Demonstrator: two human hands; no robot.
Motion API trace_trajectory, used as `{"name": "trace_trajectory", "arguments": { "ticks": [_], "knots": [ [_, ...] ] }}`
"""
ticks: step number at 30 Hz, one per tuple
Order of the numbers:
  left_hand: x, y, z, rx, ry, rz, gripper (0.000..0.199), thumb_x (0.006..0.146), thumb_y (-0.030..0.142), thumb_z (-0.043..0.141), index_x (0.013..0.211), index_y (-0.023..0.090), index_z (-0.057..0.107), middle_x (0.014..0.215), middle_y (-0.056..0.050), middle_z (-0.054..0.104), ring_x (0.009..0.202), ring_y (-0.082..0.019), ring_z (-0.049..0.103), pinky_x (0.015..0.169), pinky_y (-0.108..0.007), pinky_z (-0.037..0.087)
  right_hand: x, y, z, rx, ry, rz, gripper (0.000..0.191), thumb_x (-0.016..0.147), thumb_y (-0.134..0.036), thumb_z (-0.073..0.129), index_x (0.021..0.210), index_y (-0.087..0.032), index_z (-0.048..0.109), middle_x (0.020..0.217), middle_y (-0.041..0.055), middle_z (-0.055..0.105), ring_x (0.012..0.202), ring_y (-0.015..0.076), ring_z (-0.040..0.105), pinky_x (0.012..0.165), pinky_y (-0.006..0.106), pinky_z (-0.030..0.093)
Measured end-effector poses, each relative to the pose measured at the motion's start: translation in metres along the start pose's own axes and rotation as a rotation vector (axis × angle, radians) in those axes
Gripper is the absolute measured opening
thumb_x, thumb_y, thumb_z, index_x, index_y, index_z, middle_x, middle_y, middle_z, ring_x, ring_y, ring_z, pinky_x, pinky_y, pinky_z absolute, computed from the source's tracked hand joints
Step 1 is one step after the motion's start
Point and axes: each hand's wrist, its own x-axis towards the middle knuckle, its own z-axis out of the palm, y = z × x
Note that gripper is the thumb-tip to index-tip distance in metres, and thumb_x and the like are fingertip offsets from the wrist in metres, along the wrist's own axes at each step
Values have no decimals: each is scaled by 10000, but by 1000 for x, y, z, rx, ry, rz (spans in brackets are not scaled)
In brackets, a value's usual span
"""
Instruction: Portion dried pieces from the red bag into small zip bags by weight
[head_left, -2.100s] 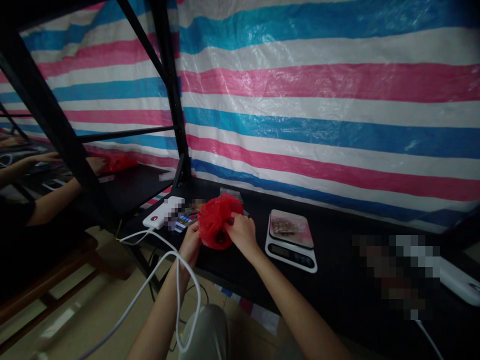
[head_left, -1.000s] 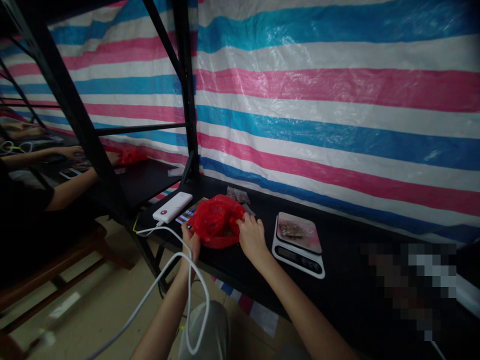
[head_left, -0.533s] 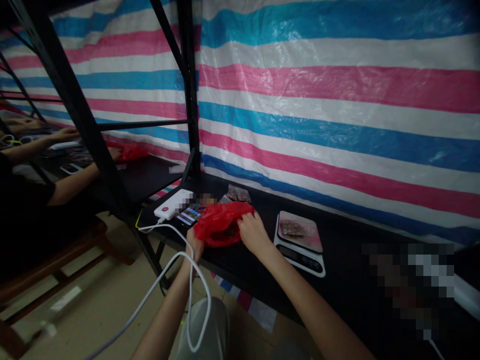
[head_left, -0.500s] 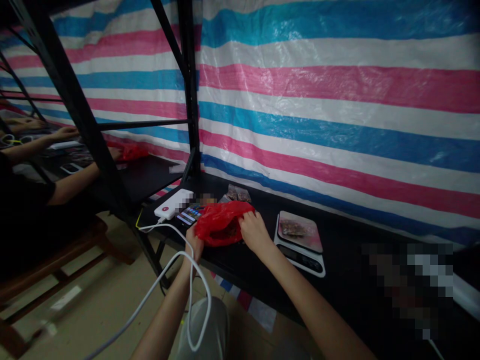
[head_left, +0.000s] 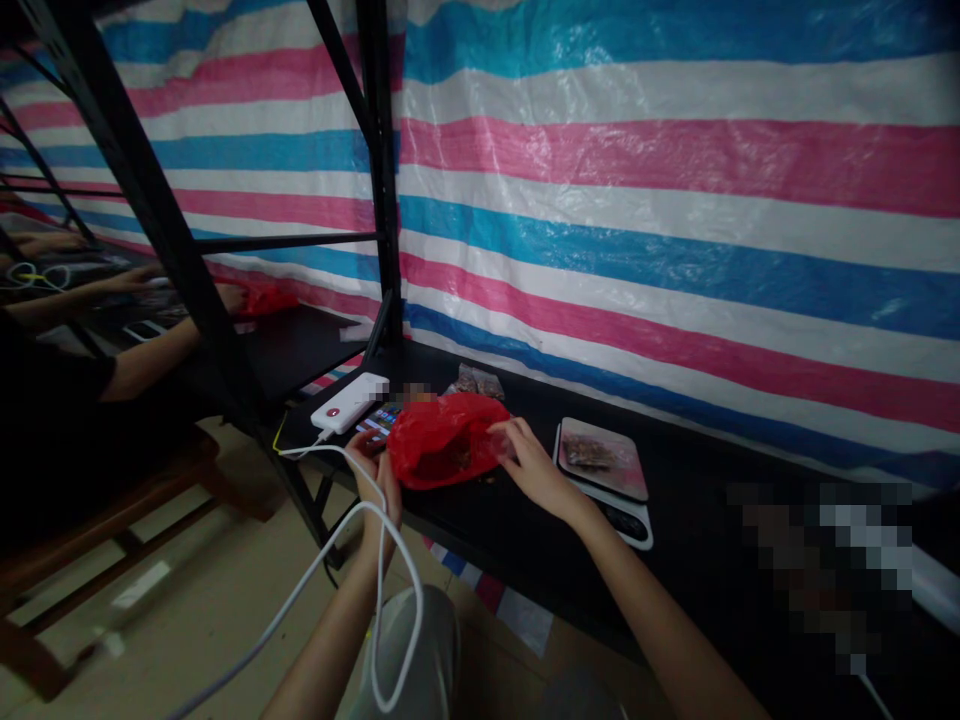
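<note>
A red plastic bag (head_left: 442, 442) lies crumpled on the black table, with dark contents showing through its film. My left hand (head_left: 373, 475) grips the bag's lower left edge, close to a white power bank (head_left: 349, 403) and a phone (head_left: 377, 421). My right hand (head_left: 531, 465) pinches the bag's right rim, and its wrist covers the near part of a white kitchen scale (head_left: 600, 462). A small brownish heap lies on the scale's pink-topped pan. Behind the bag are small packets (head_left: 472, 381).
A white cable (head_left: 379, 590) runs from the power bank past my left forearm and hangs below the table edge. A black metal shelf frame (head_left: 382, 170) stands at the left, with a person's arms and another red bag (head_left: 268, 298) beyond it. A striped tarpaulin (head_left: 675, 240) forms the back wall.
My right hand has moved right toward the scale, drawing the bag's rim with it. The bag lies wider and flatter, and my wrist now covers part of the scale.
</note>
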Motion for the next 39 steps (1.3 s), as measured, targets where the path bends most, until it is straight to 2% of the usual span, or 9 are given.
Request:
{"name": "trace_trajectory", "arguments": {
  "ticks": [3,4,5,7,10,15,22,32,39],
  "knots": [
    [-25,1,-18,194,224,371,202,754,244,535,936,198,462,1035,-82,504,1008,-233,482,897,-371,367,-14,4,-2,69,45,79,328,791,-100,441,1096,-218,413,1112,50,493,1062,152,486,926,322,368],
    [-34,-1,-23,261,197,524,156,742,236,556,876,200,484,969,-72,522,953,-230,503,858,-372,379,-19,5,-2,67,56,111,314,800,-129,459,1095,-218,399,1085,49,515,1038,160,503,907,330,381],
    [-43,-3,-26,327,109,688,129,730,221,578,836,203,508,896,-56,541,882,-217,525,815,-361,387,-23,5,-2,57,69,143,305,806,-158,476,1092,-215,386,1053,48,534,1010,170,520,884,337,395],
    [-58,-8,-26,423,-217,1007,129,732,184,594,854,213,565,808,-32,577,773,-177,547,742,-319,382,-32,5,-2,17,104,186,292,806,-203,511,1070,-209,386,1006,50,552,967,187,536,848,349,412],
    [-66,-9,-8,506,-643,1265,236,826,133,490,1032,206,579,859,-39,628,780,-153,558,697,-277,373,-41,4,-1,-53,134,141,237,785,-204,556,996,-211,448,980,49,555,950,202,526,836,358,413],
    [-51,10,26,824,-850,1093,240,868,195,461,1077,152,570,978,-66,598,866,-190,520,691,-302,371,-48,1,6,-139,184,84,259,746,-158,611,979,-222,517,991,41,555,950,215,502,841,366,405],
    [-37,21,38,932,-988,844,129,836,285,527,862,240,645,889,-19,564,865,-196,462,707,-324,313,-52,-7,9,-201,156,102,294,752,-168,609,1024,-246,526,1006,29,573,947,221,500,828,370,396],
    [-37,22,43,793,-1002,786,102,831,238,539,807,219,637,869,-1,598,858,-182,469,712,-331,293,-56,-7,9,-240,155,122,310,751,-179,616,1038,-252,524,1015,22,577,960,218,497,833,365,384],
    [-33,40,34,552,-812,724,123,827,278,548,842,234,662,956,-13,602,882,-171,469,715,-307,338,-56,0,17,-154,164,107,318,750,-120,589,1038,-229,510,1017,33,551,969,209,494,853,359,405]
  ]
}}
